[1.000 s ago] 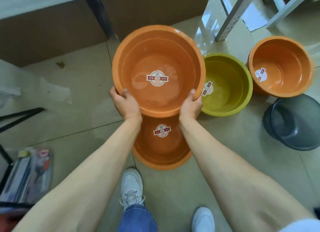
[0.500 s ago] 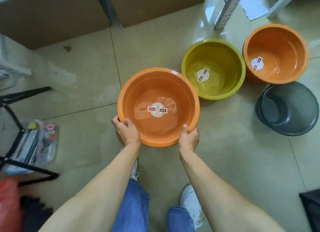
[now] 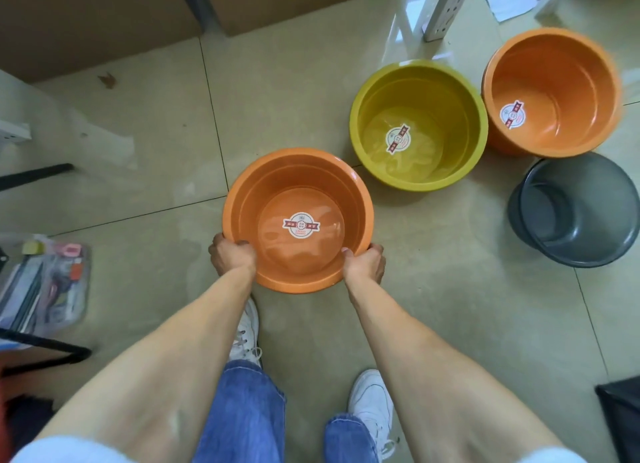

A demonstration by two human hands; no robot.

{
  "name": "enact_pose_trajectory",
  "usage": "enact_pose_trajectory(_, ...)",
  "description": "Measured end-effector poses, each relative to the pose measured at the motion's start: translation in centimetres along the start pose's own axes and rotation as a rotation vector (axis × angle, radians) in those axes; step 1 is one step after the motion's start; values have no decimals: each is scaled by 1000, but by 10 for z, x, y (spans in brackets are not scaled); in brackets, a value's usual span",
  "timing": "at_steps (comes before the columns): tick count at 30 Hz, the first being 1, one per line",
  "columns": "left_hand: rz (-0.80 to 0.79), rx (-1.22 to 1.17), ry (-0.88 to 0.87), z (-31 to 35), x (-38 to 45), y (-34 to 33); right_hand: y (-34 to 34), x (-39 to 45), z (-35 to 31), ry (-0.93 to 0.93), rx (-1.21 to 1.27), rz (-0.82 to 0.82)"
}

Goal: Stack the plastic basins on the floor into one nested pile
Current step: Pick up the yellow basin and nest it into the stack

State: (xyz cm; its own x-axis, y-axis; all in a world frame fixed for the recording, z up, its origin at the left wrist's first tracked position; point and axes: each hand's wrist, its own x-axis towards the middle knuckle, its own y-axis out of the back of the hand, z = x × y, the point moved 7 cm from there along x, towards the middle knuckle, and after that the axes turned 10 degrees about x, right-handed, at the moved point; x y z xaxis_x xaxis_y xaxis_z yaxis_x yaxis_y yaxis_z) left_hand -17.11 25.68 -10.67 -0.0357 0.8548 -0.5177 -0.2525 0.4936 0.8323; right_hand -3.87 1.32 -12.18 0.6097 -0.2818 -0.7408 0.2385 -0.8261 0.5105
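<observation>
Both hands, left hand [image 3: 232, 259] and right hand [image 3: 365, 263], clasp near rim of round orange plastic basin [image 3: 298, 220], fingers curled over it; round olive-green plastic basin [image 3: 418, 125] just beside.

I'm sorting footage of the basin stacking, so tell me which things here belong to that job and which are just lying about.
Part of the job:
near orange basin, gripped at its rim by left hand and right hand
green basin
far orange basin
grey basin

Lying about:
plastic pouch
cardboard boxes
</observation>
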Motion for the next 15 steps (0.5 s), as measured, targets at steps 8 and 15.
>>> enact_pose_trajectory(8, -108, -75, -442, 112, -38, -15, 44, 42, -50, 104, 171, 203)
enact_pose_trajectory(15, -385, -59, -673, 234, -71, -76, 87, 105, -110, 113, 397, 379)
